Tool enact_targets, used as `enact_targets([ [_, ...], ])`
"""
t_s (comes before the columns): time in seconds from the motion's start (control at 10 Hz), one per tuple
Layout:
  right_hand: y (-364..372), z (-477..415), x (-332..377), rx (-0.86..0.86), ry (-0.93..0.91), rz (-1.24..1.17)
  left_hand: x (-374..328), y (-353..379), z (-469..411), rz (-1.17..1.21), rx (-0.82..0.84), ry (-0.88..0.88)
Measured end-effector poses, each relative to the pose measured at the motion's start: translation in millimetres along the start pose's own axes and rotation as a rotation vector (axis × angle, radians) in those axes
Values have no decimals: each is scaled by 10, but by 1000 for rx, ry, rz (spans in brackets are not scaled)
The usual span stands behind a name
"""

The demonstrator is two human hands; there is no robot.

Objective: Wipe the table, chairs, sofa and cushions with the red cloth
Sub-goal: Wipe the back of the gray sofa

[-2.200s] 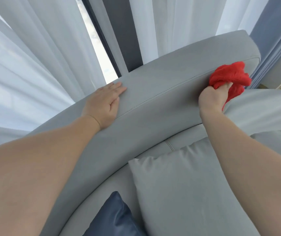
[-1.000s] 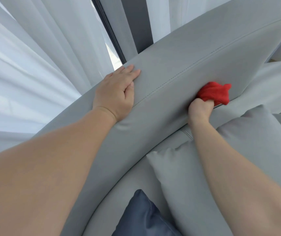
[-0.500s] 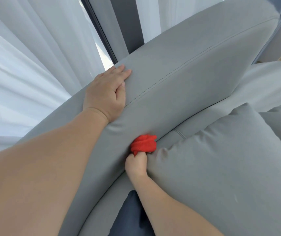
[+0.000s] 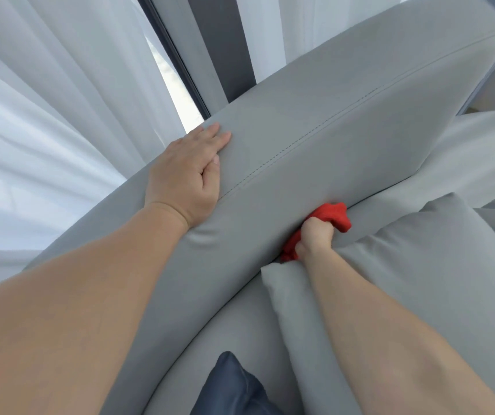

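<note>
Red cloth [image 4: 334, 215] partly lost inside the right grip [image 4: 315, 236] — navy cushion [image 4: 234, 384] cropped.

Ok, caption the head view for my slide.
Right hand presses bunched red cloth against grey sofa backrest; flat left hand rests on top.

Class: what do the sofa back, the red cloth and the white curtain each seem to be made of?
Sofa back: smooth matte upholstery, possibly leather or imitation; stitched seam, dimples under the left hand. Red cloth: fuzzy textile, perhaps microfibre; it bunches in the right hand. White curtain: thin sheer fabric; daylight glows through its folds.
</note>
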State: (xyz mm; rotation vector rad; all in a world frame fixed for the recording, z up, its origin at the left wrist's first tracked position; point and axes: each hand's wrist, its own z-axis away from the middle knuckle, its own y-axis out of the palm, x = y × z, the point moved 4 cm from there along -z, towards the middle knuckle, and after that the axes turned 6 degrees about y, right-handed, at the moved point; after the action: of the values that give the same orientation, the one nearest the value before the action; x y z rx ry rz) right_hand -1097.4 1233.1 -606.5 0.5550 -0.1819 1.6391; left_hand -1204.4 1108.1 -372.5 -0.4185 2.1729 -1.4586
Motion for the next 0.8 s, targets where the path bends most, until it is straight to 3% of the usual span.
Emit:
enact_targets([
  [0.3, -51, -139, 749, -32, -240, -104, 39, -14, 14, -10, 26, -1],
  [0.5, -268, -61, 1634, -73, -449, 21, 64, -3, -7, -28, 22, 3],
  [0.6, -361, 12, 1643, -31, -445, 235, 41, -4, -13, -35, 62, -24],
  [0.8, -325, 390, 1806, 17, -548, 359, -144, -75, -71, -141, 153, -106],
])
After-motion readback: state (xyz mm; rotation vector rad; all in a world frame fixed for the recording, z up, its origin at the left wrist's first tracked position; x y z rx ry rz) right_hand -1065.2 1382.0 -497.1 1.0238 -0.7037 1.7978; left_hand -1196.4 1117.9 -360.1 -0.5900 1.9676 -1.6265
